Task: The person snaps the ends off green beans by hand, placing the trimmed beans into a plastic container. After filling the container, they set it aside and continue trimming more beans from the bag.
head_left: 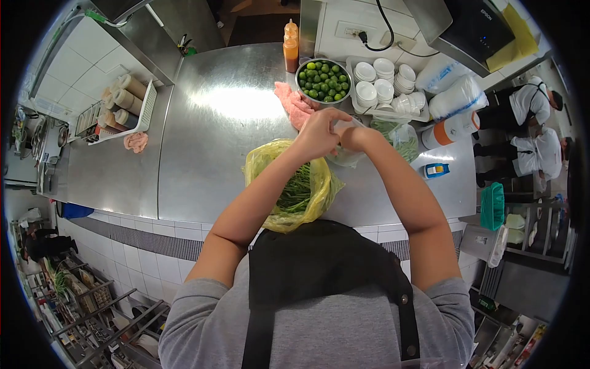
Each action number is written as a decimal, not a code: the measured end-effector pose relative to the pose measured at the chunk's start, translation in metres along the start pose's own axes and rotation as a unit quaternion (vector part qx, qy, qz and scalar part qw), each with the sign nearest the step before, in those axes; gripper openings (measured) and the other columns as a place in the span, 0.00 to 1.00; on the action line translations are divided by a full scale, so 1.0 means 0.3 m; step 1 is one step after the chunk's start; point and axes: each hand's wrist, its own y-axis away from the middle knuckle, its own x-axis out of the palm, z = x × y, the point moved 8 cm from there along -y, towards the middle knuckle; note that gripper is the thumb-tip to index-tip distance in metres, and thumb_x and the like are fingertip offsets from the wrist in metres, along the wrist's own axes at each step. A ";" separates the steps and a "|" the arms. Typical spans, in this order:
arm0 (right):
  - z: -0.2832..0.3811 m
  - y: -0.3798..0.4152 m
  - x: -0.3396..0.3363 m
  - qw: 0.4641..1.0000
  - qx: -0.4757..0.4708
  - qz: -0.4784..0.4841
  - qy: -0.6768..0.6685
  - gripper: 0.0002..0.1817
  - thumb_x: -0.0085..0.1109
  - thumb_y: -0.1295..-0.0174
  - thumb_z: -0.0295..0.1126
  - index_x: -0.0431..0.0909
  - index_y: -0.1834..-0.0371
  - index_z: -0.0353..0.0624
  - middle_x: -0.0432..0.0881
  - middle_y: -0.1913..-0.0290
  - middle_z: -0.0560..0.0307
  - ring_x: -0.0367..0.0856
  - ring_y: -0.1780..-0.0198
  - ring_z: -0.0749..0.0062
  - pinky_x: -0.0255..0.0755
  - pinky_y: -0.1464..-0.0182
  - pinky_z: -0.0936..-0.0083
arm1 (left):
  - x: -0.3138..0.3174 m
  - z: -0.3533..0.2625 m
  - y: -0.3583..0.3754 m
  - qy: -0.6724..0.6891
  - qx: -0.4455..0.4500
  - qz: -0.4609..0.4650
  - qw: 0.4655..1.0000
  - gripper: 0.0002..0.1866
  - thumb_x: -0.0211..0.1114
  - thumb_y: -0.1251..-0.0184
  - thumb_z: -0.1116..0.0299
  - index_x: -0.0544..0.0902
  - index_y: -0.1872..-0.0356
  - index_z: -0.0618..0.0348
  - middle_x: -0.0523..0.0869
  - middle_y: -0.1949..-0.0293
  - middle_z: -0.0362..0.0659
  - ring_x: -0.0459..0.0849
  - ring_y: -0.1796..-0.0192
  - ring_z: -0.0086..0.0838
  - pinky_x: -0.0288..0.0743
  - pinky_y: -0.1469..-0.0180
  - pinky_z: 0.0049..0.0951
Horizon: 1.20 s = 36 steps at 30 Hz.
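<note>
Over the counter, my two hands meet at a clear plastic bag (348,158). My left hand (318,133) is closed at the bag's upper edge, with the fingertips partly out of sight. Bent at the wrist, my right hand (354,138) reaches down into or behind the bag's mouth, and its fingers are hidden. Just below my left hand stands an open yellow plastic bag (329,195) holding long thin green stems (294,194). Another clear bag with green leaves (401,139) lies to the right of my right hand.
At the back stand a metal bowl of limes (322,81), orange sauce bottles (291,49), a pink cloth (293,104) and a bin of small white cups (367,92). A blue-and-white packet (435,170) lies right. Sauce bottles fill a white basket (141,114) left. Two people (541,150) stand far right.
</note>
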 end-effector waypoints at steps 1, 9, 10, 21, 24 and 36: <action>0.027 0.033 0.009 0.998 -0.033 0.002 0.057 0.23 0.59 0.36 0.33 0.79 0.36 0.45 0.82 0.38 0.46 0.80 0.36 0.56 0.73 0.34 0.64 | 0.011 -0.008 0.020 -0.001 0.001 -0.001 1.000 0.28 0.56 0.49 0.85 0.82 0.41 0.67 0.78 0.71 0.40 0.82 0.72 0.25 0.85 0.72 0.28; -0.074 -0.023 0.132 0.980 0.043 -0.139 0.137 0.11 0.59 0.41 0.28 0.88 0.58 0.44 0.88 0.53 0.43 0.88 0.50 0.54 0.79 0.46 0.61 | 0.093 0.111 0.013 0.020 0.007 -0.003 1.000 0.31 0.59 0.51 0.85 0.81 0.39 0.65 0.72 0.75 0.36 0.78 0.75 0.21 0.82 0.74 0.28; -0.016 0.034 0.104 0.983 0.047 -0.142 0.106 0.11 0.60 0.41 0.28 0.88 0.58 0.43 0.88 0.53 0.43 0.87 0.50 0.53 0.79 0.46 0.61 | 0.093 0.100 0.015 0.019 0.007 -0.001 1.000 0.31 0.59 0.51 0.85 0.81 0.39 0.65 0.72 0.75 0.36 0.78 0.75 0.21 0.82 0.74 0.28; 0.103 0.460 0.021 0.937 -0.105 -0.333 -0.030 0.16 0.63 0.42 0.24 0.81 0.50 0.34 0.78 0.40 0.40 0.76 0.38 0.46 0.70 0.36 0.57 | 0.007 0.097 0.121 -0.009 -0.004 0.005 1.000 0.32 0.59 0.51 0.85 0.82 0.38 0.63 0.76 0.74 0.38 0.77 0.75 0.18 0.83 0.71 0.24; 0.087 0.517 0.010 0.893 -0.106 -0.436 0.024 0.13 0.65 0.43 0.23 0.83 0.54 0.38 0.73 0.34 0.45 0.68 0.32 0.46 0.67 0.34 0.56 | 0.013 0.122 0.067 0.016 0.024 -0.005 1.000 0.31 0.59 0.51 0.84 0.82 0.39 0.64 0.75 0.75 0.36 0.77 0.75 0.18 0.82 0.71 0.24; -0.021 0.636 -0.189 0.762 -0.126 -0.622 -0.128 0.06 0.66 0.44 0.20 0.80 0.64 0.36 0.81 0.46 0.49 0.77 0.42 0.49 0.71 0.41 0.61 | -0.091 -0.216 -0.119 0.165 0.015 -0.017 0.986 0.18 0.60 0.41 0.84 0.87 0.50 0.69 0.87 0.63 0.44 0.84 0.72 0.19 0.80 0.70 0.18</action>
